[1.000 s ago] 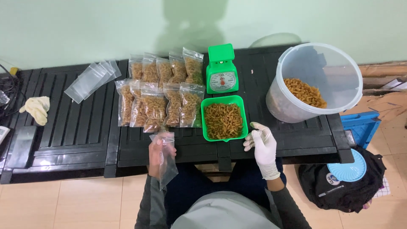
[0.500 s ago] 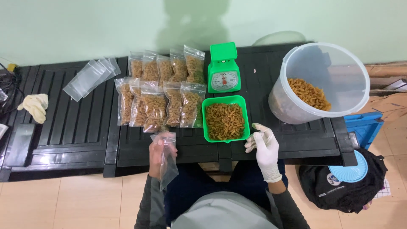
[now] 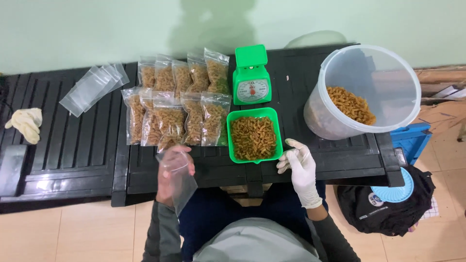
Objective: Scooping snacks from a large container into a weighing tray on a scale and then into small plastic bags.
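Head view: left hand [image 3: 171,177] pinches empty clear bag [image 3: 177,178] at table edge, below filled bags [image 3: 174,104]. Gloved right hand [image 3: 300,167] loose, fingers apart, holds nothing, just beside green tray [image 3: 230,145] of snacks. Tip: spread bag mouth wide, keep it close to tray

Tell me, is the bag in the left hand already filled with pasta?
No, the clear bag in the bare left hand is empty, while the pasta sits in the green tray.

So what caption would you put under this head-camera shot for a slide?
Bare left hand holds an empty clear zip bag; gloved right hand rests beside a green tray of pasta.
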